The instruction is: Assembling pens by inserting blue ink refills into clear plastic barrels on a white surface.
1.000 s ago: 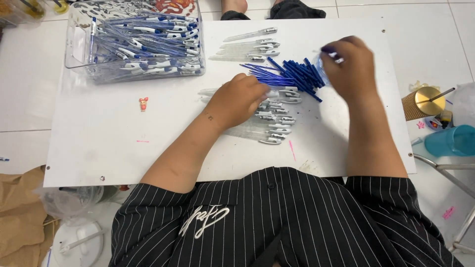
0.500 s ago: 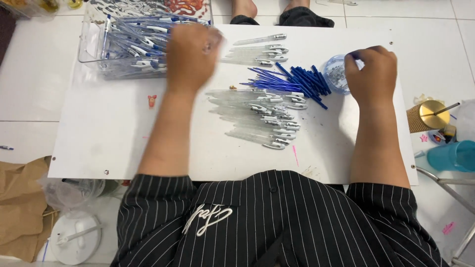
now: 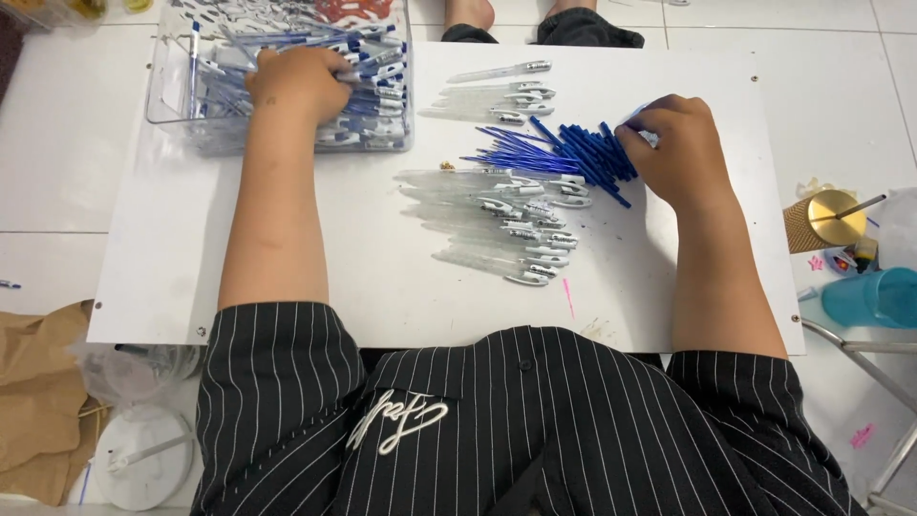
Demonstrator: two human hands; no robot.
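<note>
Left hand (image 3: 298,81) fingertips buried among pens in clear bin (image 3: 172,115) — grip on any single pen impossible to tell. Bin's far wall cut off by top edge. Right hand (image 3: 676,151) covers far ends of blue refills (image 3: 564,153); whether fingers pinch one, unclear. Feet (image 3: 540,24) beyond counter (image 3: 287,268) cropped at top. Blue cup (image 3: 874,298) cut by right edge. Print on clear barrels (image 3: 497,225) too small to read.
</note>
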